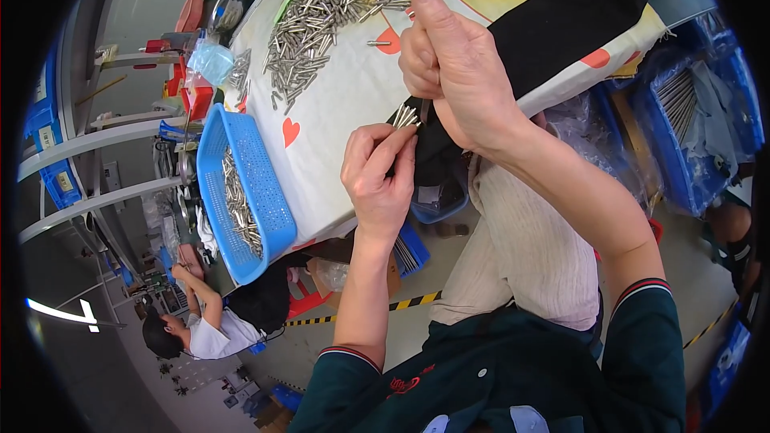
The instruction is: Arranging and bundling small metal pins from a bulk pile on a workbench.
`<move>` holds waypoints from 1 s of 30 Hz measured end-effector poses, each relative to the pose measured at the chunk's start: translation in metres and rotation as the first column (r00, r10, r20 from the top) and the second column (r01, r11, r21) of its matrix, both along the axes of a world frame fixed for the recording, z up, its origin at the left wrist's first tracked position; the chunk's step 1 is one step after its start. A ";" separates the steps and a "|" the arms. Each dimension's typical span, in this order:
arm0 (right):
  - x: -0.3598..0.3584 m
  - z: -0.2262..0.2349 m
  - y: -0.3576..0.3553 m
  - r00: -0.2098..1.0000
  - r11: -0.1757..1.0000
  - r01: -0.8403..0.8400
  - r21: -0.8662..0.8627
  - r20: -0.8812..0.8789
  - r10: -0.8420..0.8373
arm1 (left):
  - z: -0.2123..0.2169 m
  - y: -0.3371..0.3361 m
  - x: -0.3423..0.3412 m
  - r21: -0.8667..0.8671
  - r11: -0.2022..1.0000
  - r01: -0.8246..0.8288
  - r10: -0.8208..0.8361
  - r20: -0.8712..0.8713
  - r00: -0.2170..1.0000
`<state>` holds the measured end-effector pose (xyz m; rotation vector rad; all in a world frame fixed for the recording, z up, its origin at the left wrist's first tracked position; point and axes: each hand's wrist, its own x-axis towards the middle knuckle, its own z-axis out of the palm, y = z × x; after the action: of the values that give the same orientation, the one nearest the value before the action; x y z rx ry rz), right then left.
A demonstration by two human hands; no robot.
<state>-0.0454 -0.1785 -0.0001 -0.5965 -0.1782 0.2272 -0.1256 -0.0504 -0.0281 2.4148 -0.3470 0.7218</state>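
My left hand (375, 176) is closed on a small bunch of shiny metal pins (407, 116), whose ends stick out between thumb and fingers. Just above it, my right hand (457, 64) makes a fist with the thumb up. A thin, dark shaft (424, 110) points down from that fist beside the pins; the rest of this tool is hidden in the palm. Under both hands runs a black cloth (553, 32) along the table's near edge. Farther away, a big heap of similar metal pins (321, 20) lies on a white tablecloth (329, 96) with hearts.
A blue perforated basket (277, 212) with more pins stands on the table's left. At right are blue bins (666, 168), one holding long metal rods (676, 104). Another person (210, 329) works at the lower left. Red and blue small items (196, 84) crowd the far left.
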 end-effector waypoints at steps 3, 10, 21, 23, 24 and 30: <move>-0.002 0.004 0.002 0.999 0.999 0.032 -0.005 -0.017 -0.032 | -0.001 0.000 0.001 -0.005 1.000 0.000 0.000 0.003 1.000; -0.002 0.003 0.001 1.000 1.000 0.011 -0.010 -0.006 -0.011 | 0.001 -0.002 0.000 0.006 1.000 -0.011 0.011 -0.025 1.000; 0.000 -0.001 0.013 0.964 0.986 0.045 -0.158 0.265 -0.001 | -0.001 -0.002 0.001 -0.005 1.000 -0.026 0.026 0.015 1.000; -0.002 -0.002 0.013 0.961 0.985 0.060 -0.161 0.277 -0.013 | 0.000 -0.002 0.001 -0.009 0.999 -0.032 0.032 0.010 0.999; -0.003 -0.002 0.014 0.957 0.984 0.079 -0.161 0.290 -0.029 | 0.001 -0.002 0.001 -0.009 0.999 -0.031 0.032 0.008 0.999; -0.011 -0.001 0.016 0.929 0.965 0.177 -0.191 0.356 -0.100 | 0.005 -0.004 0.002 -0.003 1.000 -0.024 0.024 0.007 1.000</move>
<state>-0.0563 -0.1625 -0.0011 -0.8662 -0.4523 0.0006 -0.1239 -0.0541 -0.0235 2.4181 -0.3199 0.7407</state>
